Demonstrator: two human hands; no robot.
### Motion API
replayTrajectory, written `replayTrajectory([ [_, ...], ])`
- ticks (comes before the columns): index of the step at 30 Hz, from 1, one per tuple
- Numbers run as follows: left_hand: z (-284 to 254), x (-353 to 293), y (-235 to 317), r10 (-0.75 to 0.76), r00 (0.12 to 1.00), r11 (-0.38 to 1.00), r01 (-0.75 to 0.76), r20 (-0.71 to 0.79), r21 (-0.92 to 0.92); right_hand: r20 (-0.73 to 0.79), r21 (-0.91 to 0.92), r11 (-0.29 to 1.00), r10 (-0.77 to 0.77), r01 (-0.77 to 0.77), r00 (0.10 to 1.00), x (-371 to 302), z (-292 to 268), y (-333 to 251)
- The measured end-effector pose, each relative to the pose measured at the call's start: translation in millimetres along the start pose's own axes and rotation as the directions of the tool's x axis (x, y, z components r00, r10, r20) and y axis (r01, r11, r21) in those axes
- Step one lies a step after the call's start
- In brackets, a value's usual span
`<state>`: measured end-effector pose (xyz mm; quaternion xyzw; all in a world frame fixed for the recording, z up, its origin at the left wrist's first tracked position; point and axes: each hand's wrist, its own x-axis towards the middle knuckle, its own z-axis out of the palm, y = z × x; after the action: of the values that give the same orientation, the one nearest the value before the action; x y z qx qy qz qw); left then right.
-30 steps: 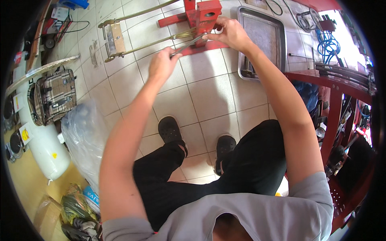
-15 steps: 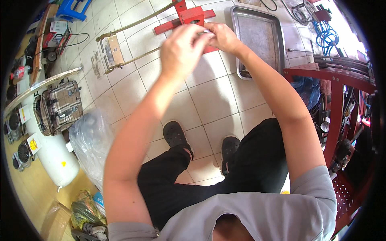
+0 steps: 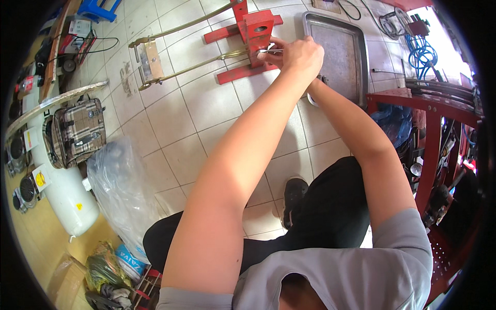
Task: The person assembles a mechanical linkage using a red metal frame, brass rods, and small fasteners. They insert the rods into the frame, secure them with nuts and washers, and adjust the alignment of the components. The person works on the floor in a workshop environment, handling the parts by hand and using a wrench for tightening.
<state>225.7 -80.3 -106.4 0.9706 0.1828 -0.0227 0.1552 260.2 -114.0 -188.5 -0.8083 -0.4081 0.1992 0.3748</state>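
My left hand (image 3: 302, 56) reaches across to the right side of a red metal stand (image 3: 258, 32) on the floor. Its fingers are curled close to the stand's lower part, around a small shiny metal piece (image 3: 270, 50) whose kind I cannot make out. My right forearm (image 3: 356, 116) comes up from the right and meets the left wrist; the right hand is mostly hidden behind the left. From the stand, two long brass-coloured rods (image 3: 204, 63) run left to a flat metal plate (image 3: 151, 60) in a frame.
A grey metal tray (image 3: 366, 67) lies right of my hands. Beyond it are a coil of blue hose (image 3: 419, 51) and a red metal rack (image 3: 429, 144). A checked bag (image 3: 80, 132), a white tank (image 3: 72, 206) and a clear plastic bag (image 3: 121, 186) stand at the left.
My left hand has moved right and slightly down, now crossing over the right hand beside the stand. The stand and rods appear lower in view, and my left shoe is now out of sight.
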Motion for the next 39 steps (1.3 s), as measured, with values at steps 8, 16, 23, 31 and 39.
replayTrajectory([
  [8,30.8,3.0,-7.8,0.096,0.944,0.965,-0.166,0.316,0.202,0.054,0.131,0.941,0.306,-0.311,0.950,-16.9,32.9,-7.3],
  [16,63.6,17.8,-33.3,0.034,0.879,0.855,-0.272,0.476,0.441,0.615,0.189,0.817,0.334,-0.545,0.714,-44.1,33.2,-37.4],
  [23,95.1,1.5,-44.1,-0.040,0.924,0.755,-0.221,0.380,0.617,0.304,-0.519,0.845,0.326,-0.132,0.895,-21.3,-83.4,-85.3],
  [31,94.3,-6.6,-40.9,0.125,0.891,0.554,-0.429,0.437,0.714,0.168,-0.140,0.969,-0.178,0.202,0.970,12.9,-40.8,-68.1],
  [39,83.7,-17.2,-39.0,0.027,0.919,0.727,-0.288,0.394,0.623,0.137,-0.134,0.949,-0.269,0.287,0.953,14.3,-33.2,-58.4],
])
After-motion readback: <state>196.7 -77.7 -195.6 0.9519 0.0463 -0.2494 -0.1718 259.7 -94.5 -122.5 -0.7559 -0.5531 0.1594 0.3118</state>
